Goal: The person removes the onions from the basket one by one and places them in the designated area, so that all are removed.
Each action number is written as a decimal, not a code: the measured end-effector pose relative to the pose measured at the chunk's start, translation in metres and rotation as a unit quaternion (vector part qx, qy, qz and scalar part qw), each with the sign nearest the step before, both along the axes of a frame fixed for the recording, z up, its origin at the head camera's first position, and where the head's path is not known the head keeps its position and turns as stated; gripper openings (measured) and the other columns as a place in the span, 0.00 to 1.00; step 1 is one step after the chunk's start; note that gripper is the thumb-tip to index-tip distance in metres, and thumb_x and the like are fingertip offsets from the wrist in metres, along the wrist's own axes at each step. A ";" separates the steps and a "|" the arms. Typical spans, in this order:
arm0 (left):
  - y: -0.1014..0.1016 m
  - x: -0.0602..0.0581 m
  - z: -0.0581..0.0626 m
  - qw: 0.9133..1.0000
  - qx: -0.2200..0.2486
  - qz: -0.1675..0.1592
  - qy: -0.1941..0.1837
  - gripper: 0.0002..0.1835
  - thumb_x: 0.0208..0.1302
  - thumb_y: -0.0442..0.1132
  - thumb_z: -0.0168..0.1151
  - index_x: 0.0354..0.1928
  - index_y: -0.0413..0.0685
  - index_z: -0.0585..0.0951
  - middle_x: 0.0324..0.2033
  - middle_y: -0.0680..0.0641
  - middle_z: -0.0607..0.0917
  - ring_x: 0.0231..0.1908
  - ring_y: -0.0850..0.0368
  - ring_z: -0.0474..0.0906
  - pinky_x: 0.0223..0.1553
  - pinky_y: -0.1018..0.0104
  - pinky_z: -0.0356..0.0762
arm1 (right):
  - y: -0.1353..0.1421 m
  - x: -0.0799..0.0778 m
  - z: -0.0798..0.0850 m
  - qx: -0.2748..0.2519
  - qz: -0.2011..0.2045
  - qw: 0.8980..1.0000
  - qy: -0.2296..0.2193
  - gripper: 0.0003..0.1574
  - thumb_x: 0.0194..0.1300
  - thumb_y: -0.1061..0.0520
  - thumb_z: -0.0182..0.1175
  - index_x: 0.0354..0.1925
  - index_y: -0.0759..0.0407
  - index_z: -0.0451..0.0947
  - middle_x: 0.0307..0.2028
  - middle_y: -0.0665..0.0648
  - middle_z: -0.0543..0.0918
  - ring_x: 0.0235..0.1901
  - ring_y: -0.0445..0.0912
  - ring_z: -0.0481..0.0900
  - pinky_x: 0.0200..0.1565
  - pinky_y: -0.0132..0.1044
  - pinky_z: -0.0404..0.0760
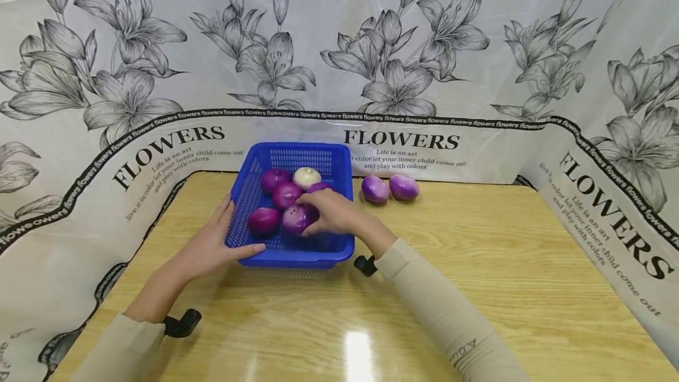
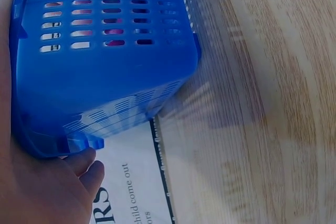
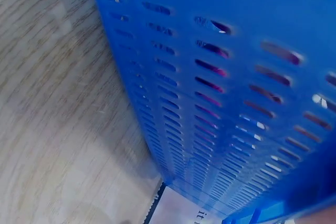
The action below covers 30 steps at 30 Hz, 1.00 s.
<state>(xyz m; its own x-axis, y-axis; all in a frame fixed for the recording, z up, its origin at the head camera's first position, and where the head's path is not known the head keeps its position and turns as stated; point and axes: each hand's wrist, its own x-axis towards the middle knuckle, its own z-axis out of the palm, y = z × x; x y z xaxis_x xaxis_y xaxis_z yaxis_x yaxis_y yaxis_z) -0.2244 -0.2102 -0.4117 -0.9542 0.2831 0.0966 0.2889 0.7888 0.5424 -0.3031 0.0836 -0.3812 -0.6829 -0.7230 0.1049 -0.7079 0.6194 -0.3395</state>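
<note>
A blue plastic basket (image 1: 290, 259) stands on the table and holds several purple onions and a white onion (image 1: 307, 177). My left hand (image 1: 209, 246) grips its near left corner, thumb over the front rim and fingers along the left side. In the left wrist view, fingertips (image 2: 93, 174) bend at the rim. My right hand (image 1: 331, 211) reaches in over the right rim and holds a purple onion (image 1: 295, 220) near the front, thumb and fingers around its right side. The right wrist view shows mostly the basket's slotted side (image 3: 184, 77).
Two purple onions (image 1: 375, 189) lie on the wooden table (image 1: 477, 252) to the right of the basket, near the back edge. A white cloth (image 1: 403, 158) with printed flowers and lettering hangs behind and along both sides.
</note>
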 end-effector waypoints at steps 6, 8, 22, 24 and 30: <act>0.000 0.001 -0.002 1.000 0.003 -0.005 0.006 0.69 0.56 0.73 0.67 0.82 0.43 0.38 0.82 0.41 0.37 0.78 0.31 0.44 0.71 0.30 0.53 | 0.004 0.007 0.002 -0.057 -0.001 0.998 -0.006 0.46 0.56 0.45 0.79 0.67 0.60 0.75 0.62 0.57 0.82 0.62 0.48 0.78 0.66 0.40 0.74; -0.001 0.002 -0.002 1.000 0.002 -0.005 0.003 0.69 0.56 0.73 0.67 0.82 0.42 0.38 0.82 0.41 0.37 0.78 0.31 0.44 0.71 0.30 0.53 | 0.007 0.011 0.004 -0.082 0.000 0.996 -0.015 0.46 0.56 0.45 0.79 0.67 0.60 0.75 0.62 0.58 0.82 0.60 0.48 0.80 0.63 0.38 0.77; 0.000 0.001 0.000 1.000 -0.004 0.000 0.002 0.70 0.56 0.74 0.66 0.81 0.38 0.38 0.81 0.41 0.35 0.78 0.30 0.42 0.72 0.30 0.51 | 0.066 0.029 0.030 -0.193 -0.076 0.977 -0.051 0.46 0.54 0.48 0.80 0.67 0.59 0.75 0.55 0.57 0.83 0.49 0.51 0.85 0.50 0.42 0.86; -0.001 0.002 0.000 1.000 -0.005 0.001 0.000 0.70 0.56 0.75 0.66 0.81 0.38 0.38 0.81 0.41 0.35 0.78 0.31 0.41 0.72 0.30 0.51 | 0.077 0.030 0.031 -0.203 -0.084 0.974 -0.052 0.45 0.54 0.49 0.80 0.67 0.60 0.75 0.56 0.58 0.83 0.49 0.52 0.85 0.51 0.45 0.86; -0.001 0.000 0.001 1.000 -0.005 0.002 0.001 0.71 0.56 0.75 0.65 0.81 0.39 0.38 0.81 0.42 0.34 0.78 0.32 0.41 0.72 0.31 0.50 | 0.106 0.028 0.032 -0.222 -0.079 0.971 -0.048 0.43 0.55 0.57 0.80 0.66 0.64 0.75 0.60 0.64 0.80 0.50 0.57 0.85 0.49 0.44 0.87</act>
